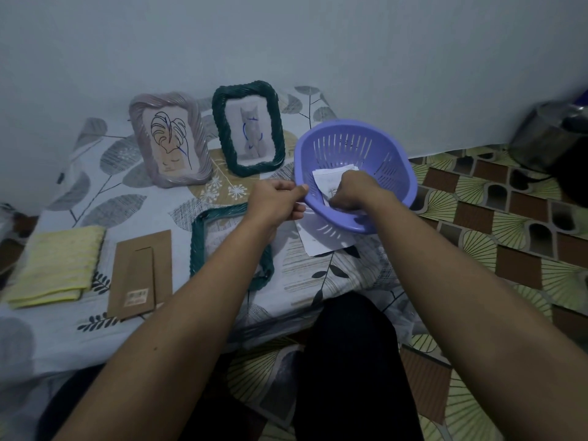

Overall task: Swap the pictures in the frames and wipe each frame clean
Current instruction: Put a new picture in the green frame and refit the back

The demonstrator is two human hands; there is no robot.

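Two frames lean on the wall: a pale ribbed frame [170, 140] with a leaf drawing and a dark green frame [248, 127] with a cat picture. A third green frame [230, 246] lies flat, partly under my left forearm. My left hand [276, 202] pinches the rim of a tilted purple basket [356, 173]. My right hand [353, 190] is inside the basket, fingers closed on a white picture [327, 178]. Another white sheet [321, 243] lies under the basket. A brown backing board [140, 275] and a folded yellow cloth [55, 265] lie at the left.
The low table has a leaf-patterned cover [350, 275]. A patterned floor mat [496, 224] spreads to the right. A metal pot [553, 138] stands at the far right by the wall. My dark-clothed legs [350, 361] are below the table edge.
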